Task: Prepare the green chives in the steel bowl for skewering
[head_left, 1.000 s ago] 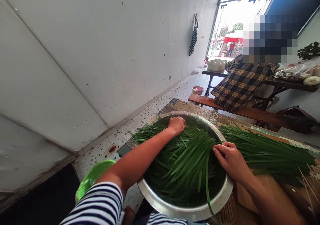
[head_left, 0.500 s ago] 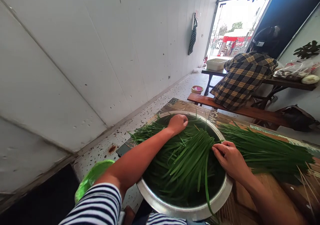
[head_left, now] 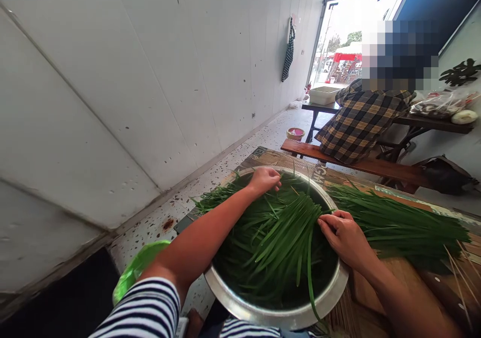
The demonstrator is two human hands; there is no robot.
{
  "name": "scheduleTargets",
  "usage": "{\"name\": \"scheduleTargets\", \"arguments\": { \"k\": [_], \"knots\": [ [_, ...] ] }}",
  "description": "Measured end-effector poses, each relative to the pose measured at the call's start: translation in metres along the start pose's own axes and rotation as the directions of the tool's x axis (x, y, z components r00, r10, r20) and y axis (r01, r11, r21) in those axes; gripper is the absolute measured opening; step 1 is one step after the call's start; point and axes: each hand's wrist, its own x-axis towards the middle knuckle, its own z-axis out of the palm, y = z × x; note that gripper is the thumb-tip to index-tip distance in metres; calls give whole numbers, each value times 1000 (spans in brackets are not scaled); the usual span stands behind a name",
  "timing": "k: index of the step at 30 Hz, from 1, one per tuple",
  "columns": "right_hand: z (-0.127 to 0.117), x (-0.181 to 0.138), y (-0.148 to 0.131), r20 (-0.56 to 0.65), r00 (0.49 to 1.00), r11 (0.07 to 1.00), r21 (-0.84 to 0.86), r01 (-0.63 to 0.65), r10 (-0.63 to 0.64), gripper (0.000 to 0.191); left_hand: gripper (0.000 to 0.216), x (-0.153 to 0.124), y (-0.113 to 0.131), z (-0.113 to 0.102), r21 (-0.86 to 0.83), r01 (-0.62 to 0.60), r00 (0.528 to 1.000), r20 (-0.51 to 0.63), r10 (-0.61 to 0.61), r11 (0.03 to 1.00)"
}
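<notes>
A wide metal basin (head_left: 276,318) holds many long green garlic chives (head_left: 281,232), several fanned out with their ends lined up near the right rim. My right hand (head_left: 343,235) is closed at that rim, thumb and forefinger pinched at the chive ends; a strand runs down beside it over the front rim. Over the far side of the basin, my left hand (head_left: 265,180) is closed with the fingertips together. A thin green blade shows by those fingertips, but what they grip cannot be made out.
More chives (head_left: 406,222) lie on the wooden table (head_left: 293,158) at right, near thin sticks (head_left: 456,278). A green-lined bin (head_left: 137,268) stands at lower left. Beyond the table, a person in a plaid shirt (head_left: 361,120) sits on a bench (head_left: 394,170). A wall (head_left: 150,77) runs along the left.
My left hand has shifted very slightly and its fingers have turned a little downward. My right hand and the chives stay almost where they were.
</notes>
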Motion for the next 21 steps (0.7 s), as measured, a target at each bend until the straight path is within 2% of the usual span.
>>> {"name": "scheduleTargets", "arguments": {
  "k": [1, 3, 4, 6, 10, 13, 17, 21],
  "knots": [
    [0, 0, 0, -1, 1000, 1000, 0, 1, -1, 31, 26, -1, 0, -4, 152, -29, 997, -66, 40, 988],
    [0, 0, 0, -11, 1000, 1000, 2, 1, -1, 30, 25, -2, 0, -10, 430, -73, 975, -159, 155, 900],
    [0, 0, 0, -17, 1000, 1000, 2, -2, 2, 29, 25, -2, 0, -11, 521, -86, 963, -176, 205, 849],
    [0, 0, 0, -23, 1000, 1000, 7, -6, 6, 29, 24, -2, 0, -11, 603, -130, 954, -141, 266, 787],
    [0, 0, -1, -23, 1000, 1000, 22, -1, 2, 30, 25, -2, 2, -1, 576, -269, 955, 58, 290, 772],
    [-1, 0, -1, -14, 1000, 1000, 21, -1, 2, 30, 28, -3, -1, 6, 575, -290, 957, 171, 234, 765],
    [-1, 0, -1, -21, 1000, 1000, 21, -2, 2, 29, 42, -1, -10, 13, 568, -226, 970, 207, 129, 792],
    [0, 0, -1, -16, 1000, 1000, 22, 5, -5, 30, 45, 1, -12, 16, 520, -236, 964, 234, 129, 821]
  ]
}}
